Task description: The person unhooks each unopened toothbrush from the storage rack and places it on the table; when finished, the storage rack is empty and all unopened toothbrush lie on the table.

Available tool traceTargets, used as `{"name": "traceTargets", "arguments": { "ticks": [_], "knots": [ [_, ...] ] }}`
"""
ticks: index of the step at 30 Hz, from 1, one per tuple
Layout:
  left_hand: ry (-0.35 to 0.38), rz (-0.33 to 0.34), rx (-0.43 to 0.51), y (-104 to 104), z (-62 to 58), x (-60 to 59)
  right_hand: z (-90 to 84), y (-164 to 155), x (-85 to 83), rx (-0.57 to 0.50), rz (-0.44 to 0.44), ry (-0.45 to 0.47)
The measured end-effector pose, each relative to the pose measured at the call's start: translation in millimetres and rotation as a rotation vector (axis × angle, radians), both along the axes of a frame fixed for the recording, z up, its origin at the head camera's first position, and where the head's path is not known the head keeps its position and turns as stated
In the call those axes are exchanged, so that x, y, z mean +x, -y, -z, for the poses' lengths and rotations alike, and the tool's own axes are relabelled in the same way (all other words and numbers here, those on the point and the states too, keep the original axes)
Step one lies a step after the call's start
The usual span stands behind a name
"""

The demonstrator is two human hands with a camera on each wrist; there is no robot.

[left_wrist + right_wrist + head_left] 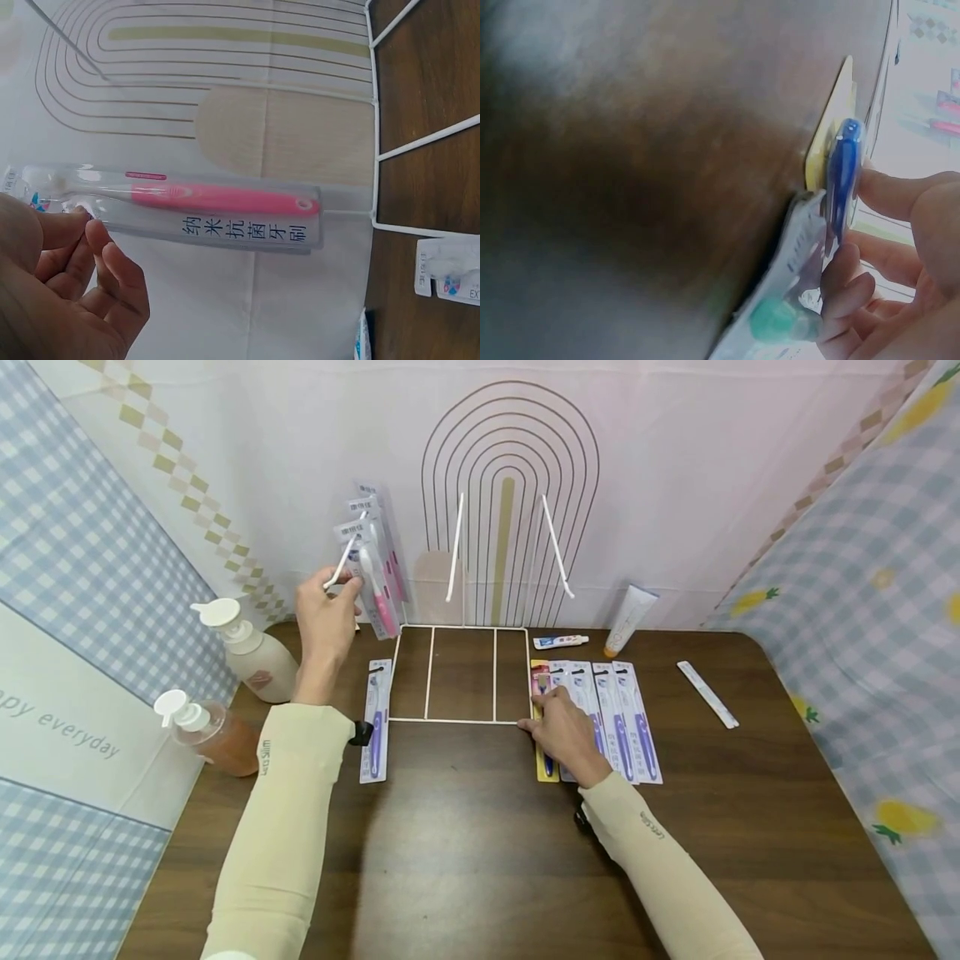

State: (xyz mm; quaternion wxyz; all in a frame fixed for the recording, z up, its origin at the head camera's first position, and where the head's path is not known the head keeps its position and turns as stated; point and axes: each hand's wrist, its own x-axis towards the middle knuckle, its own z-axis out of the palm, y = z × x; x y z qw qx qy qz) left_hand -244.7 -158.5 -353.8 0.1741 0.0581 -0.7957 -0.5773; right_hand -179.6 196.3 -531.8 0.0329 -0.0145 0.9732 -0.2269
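My left hand (327,614) is raised at the left white hook (345,556), its thumb and fingertips pinching the edge of a packaged pink toothbrush (225,199). This front pack hangs with several like it on the hook. On the table my right hand (562,731) grips a packaged blue toothbrush (845,161) with a red and yellow card. Its thumb lies by the left edge and its fingers by the other side; the hand hides part of the pack. Packaged purple toothbrushes (621,735) lie in a row to its right, partly under the hand.
Two more white hooks (456,547) jut out above the wire rack base (457,721). One purple toothbrush pack (375,718) lies left of the base. Pump bottles (262,664) stand at left. A small toothpaste tube (561,642), an upright tube (630,618) and a narrow packet (707,695) are at right.
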Motion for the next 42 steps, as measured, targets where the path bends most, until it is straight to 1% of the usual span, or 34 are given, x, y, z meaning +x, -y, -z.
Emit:
{"name": "traceTargets", "arguments": {
  "ticks": [1, 3, 8, 10, 12, 14, 15, 16, 17, 19, 21, 22, 25, 26, 27, 28, 32, 34, 35, 39, 41, 42],
  "knots": [
    [0.0, 0.0, 0.005, -1, -1.1, 0.6, -1.7, 0, 1.1, -0.003, -0.002, -0.006],
    [-0.008, 0.002, 0.013, -3, -2.6, 1.5, -12.6, 4, 5.1, -0.007, 0.0, 0.008],
    [-0.064, 0.028, 0.017, -10, -1.6, 4.2, -35.7, 13, 13.0, -0.011, 0.002, 0.048],
    [-0.07, 0.045, 0.009, -13, 0.8, 6.9, -33.5, 13, 11.9, -0.019, 0.004, 0.05],
    [-0.06, 0.057, 0.01, -15, 4.6, 10.8, -23.7, 10, 8.1, -0.022, -0.003, 0.033],
    [-0.046, 0.063, 0.012, -18, 9.9, 15.7, -16.8, 8, 5.3, -0.023, -0.001, 0.026],
    [-0.04, 0.065, 0.018, -18, 13.1, 18.4, -10.2, 6, 2.9, -0.013, -0.005, 0.014],
    [-0.034, 0.063, 0.023, -19, 16.7, 21.2, -9.2, 5, 2.3, -0.015, -0.002, 0.016],
    [-0.026, 0.058, 0.033, -19, 21.1, 23.7, -10.6, 5, 2.8, -0.01, -0.005, 0.016],
    [-0.012, 0.046, 0.036, -19, 29.9, 28.9, -19.3, 8, 5.9, -0.01, 0.002, 0.031],
    [0.013, 0.029, 0.025, -18, 38.1, 34.4, -14.7, 7, 4.3, 0.004, 0.0, 0.017],
    [0.025, 0.019, 0.019, -16, 42.0, 37.2, -21.1, 9, 6.8, -0.006, 0.005, 0.03],
    [0.068, -0.009, -0.01, -9, 53.5, 43.5, -20.0, 8, 6.5, -0.011, 0.006, 0.021],
    [0.081, -0.014, -0.017, -5, 59.2, 44.5, -16.7, 6, 5.1, -0.014, 0.011, 0.017],
    [0.099, -0.022, -0.021, 0, 66.2, 44.2, -21.7, 7, 6.6, -0.023, 0.014, 0.027],
    [0.114, -0.033, -0.01, 7, 78.5, 40.9, -24.3, 8, 7.7, -0.025, 0.014, 0.033],
    [0.221, -0.07, -0.018, 39, 129.4, 26.1, -4.5, 1, -0.8, -0.01, 0.005, 0.004],
    [0.272, -0.095, -0.046, 54, 152.3, 19.8, 4.2, -2, -3.8, 0.001, -0.01, -0.01],
    [0.293, -0.105, -0.068, 58, 157.9, 19.7, 2.8, -2, -3.3, 0.0, -0.01, -0.008],
    [0.338, -0.127, -0.1, 69, 175.4, 20.7, -19.0, 5, 6.0, -0.022, -0.002, 0.024],
    [0.359, -0.131, -0.098, 73, 179.8, 22.5, -21.3, 6, 7.5, -0.023, 0.0, 0.019],
    [0.373, -0.13, -0.103, 74, 182.1, 23.0, -16.6, 4, 5.6, -0.024, -0.001, 0.014]
  ]
}}
